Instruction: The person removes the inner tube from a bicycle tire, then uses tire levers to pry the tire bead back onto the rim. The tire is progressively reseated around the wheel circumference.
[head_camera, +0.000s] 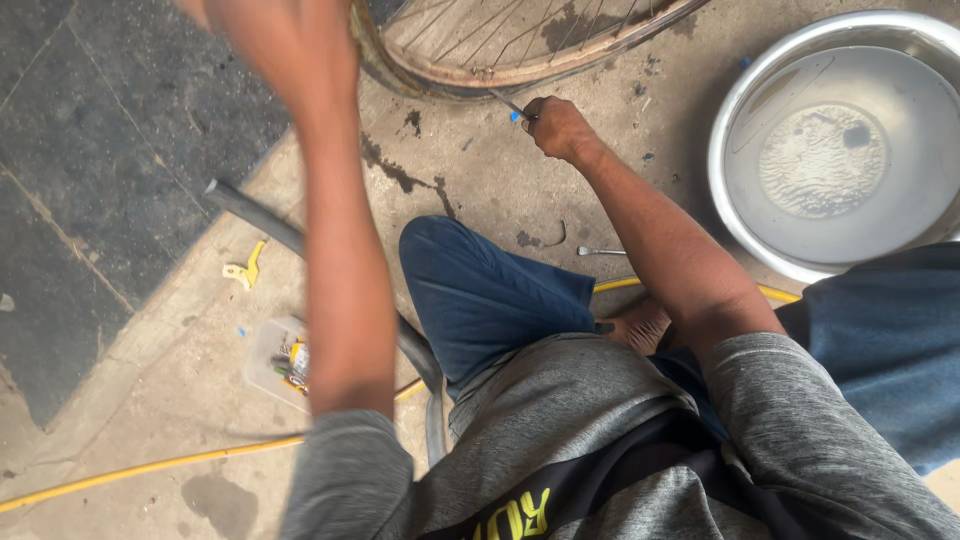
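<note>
Right hand (556, 126) is clenched on a blue-handled tool (512, 108) at the bicycle wheel rim (520, 62); left hand (285, 40) is blurred, its grip unclear. Prying needs steady leverage.

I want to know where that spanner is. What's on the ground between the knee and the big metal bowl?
In the head view, a small metal spanner lies on the concrete between the knee and the metal bowl; the right forearm crosses above.

roadside-type bike repair spot: bare concrete floor (520, 190), spoked wheel rim (520, 45), steel water basin (830, 140), yellow air hose (150, 468), small parts tray (278, 362).
</note>
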